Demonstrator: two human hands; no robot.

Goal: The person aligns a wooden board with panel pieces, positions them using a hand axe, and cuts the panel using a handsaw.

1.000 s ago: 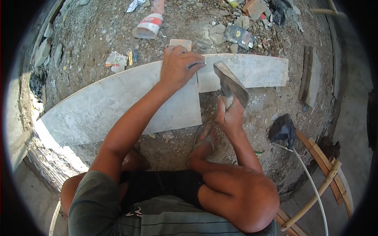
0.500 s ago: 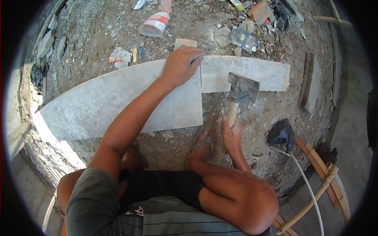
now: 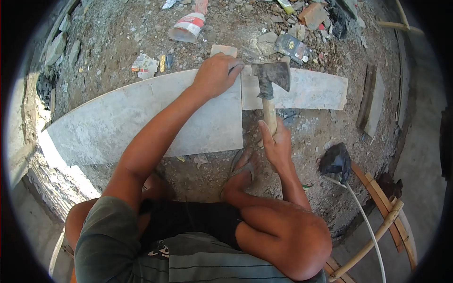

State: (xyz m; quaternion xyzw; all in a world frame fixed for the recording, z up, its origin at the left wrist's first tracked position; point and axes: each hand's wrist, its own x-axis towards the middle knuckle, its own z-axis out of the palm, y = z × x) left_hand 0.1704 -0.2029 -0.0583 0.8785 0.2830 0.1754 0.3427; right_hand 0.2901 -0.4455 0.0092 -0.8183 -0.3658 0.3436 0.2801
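Left hand [image 3: 214,78] covers part of the upper edge of the board [image 3: 188,127]; whether its fingertips [image 3: 239,67] pinch anything, too small to tell. Right hand [image 3: 278,144] hides lower handle of the hatchet [image 3: 272,74]. Shirt [image 3: 207,269] cut off by bottom edge.

Rough grey-brown earth, strewn with small stones and grit [image 3: 325,127], carries everything here. A broad grey flat panel with one curved edge [image 3: 113,122] lies across it, with a narrower grey flat strip [image 3: 316,89] alongside its right end. Beyond them lie a flat orange-brown brick piece [image 3: 224,49], a torn printed paper scrap [image 3: 145,66], a crumpled red-and-white bag [image 3: 188,27], a dark printed packet [image 3: 291,47] and a chunky reddish brick [image 3: 312,15]. Black crumpled plastic [image 3: 335,161] sits at the right.
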